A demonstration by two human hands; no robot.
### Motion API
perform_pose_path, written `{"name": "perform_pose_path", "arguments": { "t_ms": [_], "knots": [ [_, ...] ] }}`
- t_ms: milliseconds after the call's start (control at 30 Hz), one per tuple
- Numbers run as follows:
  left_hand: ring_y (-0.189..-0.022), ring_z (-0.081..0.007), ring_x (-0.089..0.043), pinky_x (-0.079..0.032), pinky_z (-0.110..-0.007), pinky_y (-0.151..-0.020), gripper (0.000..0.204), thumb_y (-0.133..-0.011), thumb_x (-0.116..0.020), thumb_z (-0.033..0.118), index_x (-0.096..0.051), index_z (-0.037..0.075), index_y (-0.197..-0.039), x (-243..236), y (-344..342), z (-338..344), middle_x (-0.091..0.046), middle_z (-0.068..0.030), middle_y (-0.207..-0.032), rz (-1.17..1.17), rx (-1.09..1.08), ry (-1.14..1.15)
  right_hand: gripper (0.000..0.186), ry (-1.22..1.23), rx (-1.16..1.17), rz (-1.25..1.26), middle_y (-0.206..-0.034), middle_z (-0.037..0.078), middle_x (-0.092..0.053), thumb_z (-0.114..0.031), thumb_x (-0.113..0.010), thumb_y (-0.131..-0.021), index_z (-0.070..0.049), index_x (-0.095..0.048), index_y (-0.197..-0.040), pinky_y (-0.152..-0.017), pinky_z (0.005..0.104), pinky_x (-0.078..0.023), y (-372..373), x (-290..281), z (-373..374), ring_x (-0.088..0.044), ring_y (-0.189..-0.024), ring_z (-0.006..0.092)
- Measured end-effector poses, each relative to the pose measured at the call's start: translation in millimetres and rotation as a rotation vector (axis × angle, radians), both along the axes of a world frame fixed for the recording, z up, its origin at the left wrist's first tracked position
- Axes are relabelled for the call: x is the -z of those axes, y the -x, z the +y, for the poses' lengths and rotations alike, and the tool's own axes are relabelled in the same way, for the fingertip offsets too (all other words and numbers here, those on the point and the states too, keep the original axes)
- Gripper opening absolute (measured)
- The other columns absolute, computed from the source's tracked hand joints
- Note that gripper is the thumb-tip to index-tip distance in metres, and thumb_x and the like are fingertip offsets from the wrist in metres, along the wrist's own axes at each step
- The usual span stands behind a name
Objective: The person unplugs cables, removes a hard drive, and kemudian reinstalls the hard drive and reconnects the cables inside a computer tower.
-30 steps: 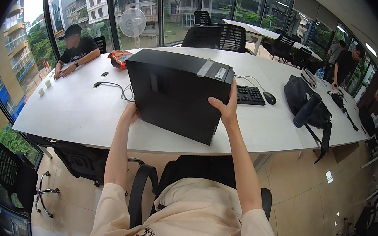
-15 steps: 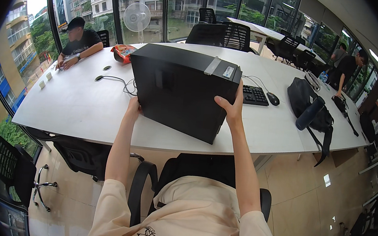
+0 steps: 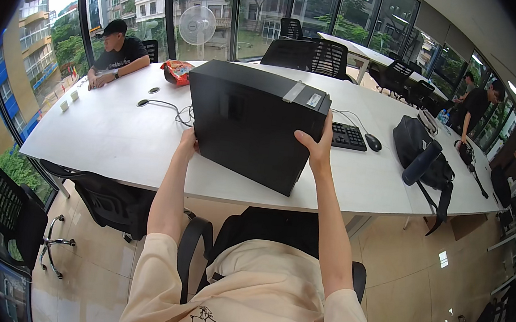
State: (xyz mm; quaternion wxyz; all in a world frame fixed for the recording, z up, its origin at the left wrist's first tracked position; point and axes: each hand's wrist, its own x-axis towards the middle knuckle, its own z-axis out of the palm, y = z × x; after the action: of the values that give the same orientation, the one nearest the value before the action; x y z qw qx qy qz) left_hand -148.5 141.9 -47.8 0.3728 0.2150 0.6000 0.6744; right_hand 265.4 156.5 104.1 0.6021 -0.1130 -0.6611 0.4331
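Observation:
A black desktop computer case (image 3: 249, 123) stands upright on the white table (image 3: 104, 146), turned at a slight angle. My left hand (image 3: 188, 142) presses against its lower left edge. My right hand (image 3: 315, 148) grips its upper right corner. Both forearms reach up from the lower edge over a black office chair (image 3: 264, 230) in front of me.
A black keyboard (image 3: 348, 136) and mouse (image 3: 373, 142) lie right of the case, then a black bag (image 3: 431, 165) with a dark bottle. A cable (image 3: 169, 110) and a red snack bag (image 3: 177, 71) lie to the left. A person sits at the far left; others stand far right.
The view has shifted slightly closer to the case. Both hands stay on the case in the same places, and it seems to sit a little more upright.

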Motion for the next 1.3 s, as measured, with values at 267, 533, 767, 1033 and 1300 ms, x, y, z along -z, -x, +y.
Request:
{"name": "perform_pose_path", "arguments": {
  "t_ms": [267, 533, 767, 1033, 1300],
  "knots": [
    [-0.058, -0.0112, -0.039, -0.031, -0.030, -0.055, 0.025, -0.099, -0.058, 0.031, -0.064, 0.013, -0.082, 7.5, 7.2, -4.6, -0.047, 0.0046, -0.068, 0.088, 0.114, -0.016, 0.109, 0.028, 0.003, 0.001, -0.144, 0.020, -0.054, -0.027, -0.088, -0.072, 0.005, -0.031, -0.159, -0.117, 0.0395, -0.040, -3.8, -1.0, -0.3, -0.053, -0.135, 0.0295],
    [-0.062, -0.0112, -0.041, -0.030, -0.031, -0.056, 0.022, -0.098, -0.058, 0.028, -0.065, 0.013, -0.083, 8.2, 13.8, -5.5, -0.047, 0.0042, -0.070, 0.033, 0.052, -0.031, 0.111, 0.001, -0.032, 0.009, -0.145, 0.021, -0.053, -0.029, -0.088, -0.072, 0.007, -0.030, -0.159, -0.118, 0.0398, -0.038, 0.0, -5.0, -3.2, -0.051, -0.137, 0.0301],
    [-0.064, -0.0147, -0.055, -0.041, -0.036, -0.055, 0.024, -0.097, -0.059, 0.025, -0.066, 0.006, -0.085, 2.2, -18.6, 4.1, -0.058, -0.0005, -0.073, -0.002, 0.020, -0.062, 0.113, 0.035, 0.007, 0.001, -0.146, 0.021, -0.052, -0.030, -0.089, -0.071, 0.006, -0.030, -0.159, -0.119, 0.0399, -0.037, -13.4, 0.0, 1.9, -0.050, -0.138, 0.0307],
    [-0.056, -0.0097, -0.049, -0.037, -0.030, -0.049, 0.043, -0.105, -0.061, 0.040, -0.062, 0.005, -0.079, -7.3, -0.9, -3.1, -0.049, 0.0007, -0.064, 0.055, -0.067, 0.007, 0.104, -0.043, 0.052, 0.017, -0.137, 0.017, -0.059, -0.026, -0.086, -0.072, 0.000, -0.036, -0.159, -0.112, 0.0383, -0.045, -9.2, 3.3, 6.4, -0.058, -0.128, 0.0277],
    [-0.099, -0.0156, -0.066, -0.053, -0.033, -0.086, 0.064, -0.113, -0.039, 0.054, -0.061, -0.001, -0.135, -5.3, -23.0, -28.3, -0.071, -0.0072, -0.111, 0.190, 0.112, -0.226, 0.114, 0.016, 0.001, 0.001, -0.145, 0.020, -0.054, -0.030, -0.090, -0.070, 0.005, -0.031, -0.161, -0.117, 0.0392, -0.039, -6.8, 1.6, 6.5, -0.052, -0.136, 0.0305]
  ]
}}
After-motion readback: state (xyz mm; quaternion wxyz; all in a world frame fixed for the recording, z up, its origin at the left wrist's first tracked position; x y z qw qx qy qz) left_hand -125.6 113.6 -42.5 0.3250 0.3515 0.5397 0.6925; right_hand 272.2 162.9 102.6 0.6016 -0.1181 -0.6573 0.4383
